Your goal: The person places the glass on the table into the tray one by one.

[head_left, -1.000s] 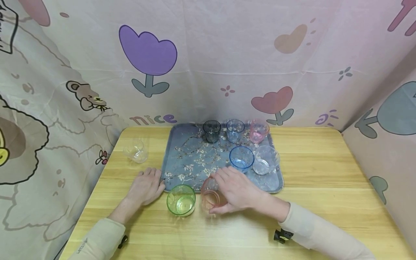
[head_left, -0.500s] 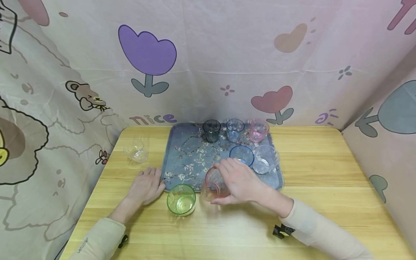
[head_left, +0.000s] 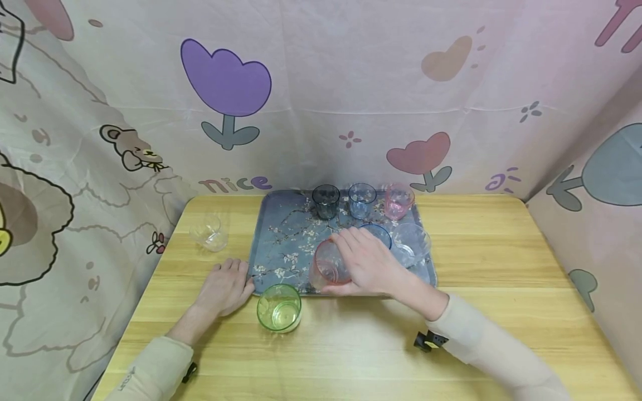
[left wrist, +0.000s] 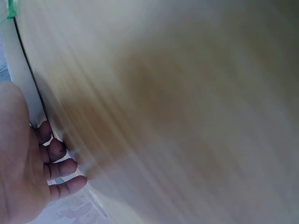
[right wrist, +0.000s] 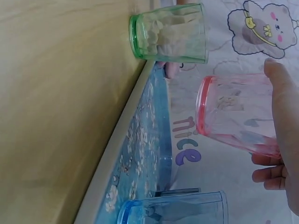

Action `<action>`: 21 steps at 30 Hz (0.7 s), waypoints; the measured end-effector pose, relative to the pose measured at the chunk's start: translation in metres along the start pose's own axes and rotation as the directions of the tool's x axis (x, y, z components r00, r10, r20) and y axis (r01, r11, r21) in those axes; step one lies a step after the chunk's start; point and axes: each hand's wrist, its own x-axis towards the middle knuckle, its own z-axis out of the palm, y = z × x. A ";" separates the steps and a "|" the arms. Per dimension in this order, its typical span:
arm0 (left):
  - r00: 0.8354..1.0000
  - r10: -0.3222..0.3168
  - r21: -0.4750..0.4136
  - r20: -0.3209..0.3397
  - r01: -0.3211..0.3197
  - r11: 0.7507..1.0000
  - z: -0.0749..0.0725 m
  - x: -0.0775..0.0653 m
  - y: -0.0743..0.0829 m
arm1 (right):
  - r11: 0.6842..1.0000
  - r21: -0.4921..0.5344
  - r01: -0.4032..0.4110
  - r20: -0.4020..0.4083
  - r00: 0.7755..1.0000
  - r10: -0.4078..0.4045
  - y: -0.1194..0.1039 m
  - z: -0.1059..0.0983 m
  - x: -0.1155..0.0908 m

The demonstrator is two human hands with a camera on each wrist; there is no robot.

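A pinkish-red clear drinking glass is held in my right hand, thumb on the near side and fingers on the far side. In the right wrist view the pink glass hangs raised, clear of the tabletop. It overlaps the front part of the blue flowered tray in the head view. My left hand rests at the tray's left front corner, with relaxed fingers along its edge. Just in front of the tray, a green glass stands upright on the table. Behind my right hand, a blue-rimmed glass is partly hidden.
Along the tray's back stand a dark grey glass, a pale blue glass and a pink glass. A clear glass stands at the tray's right. Another clear glass is on the wooden table at left.
My right hand has lifted the pinkish-red glass from the table beside the green glass and carried it forward over the tray's front edge. My left hand has stayed in place.
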 end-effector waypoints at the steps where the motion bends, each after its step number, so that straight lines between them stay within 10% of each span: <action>1: 1.000 0.000 -0.002 -0.003 0.000 1.000 0.000 0.000 0.000 | 1.000 -0.011 0.003 0.000 1.000 -0.003 0.001 0.001 0.002; 21: 1.000 0.012 0.010 -0.020 -0.012 1.000 0.000 0.000 -0.001 | 0.992 -0.120 0.040 0.135 0.991 -0.024 0.016 0.020 0.022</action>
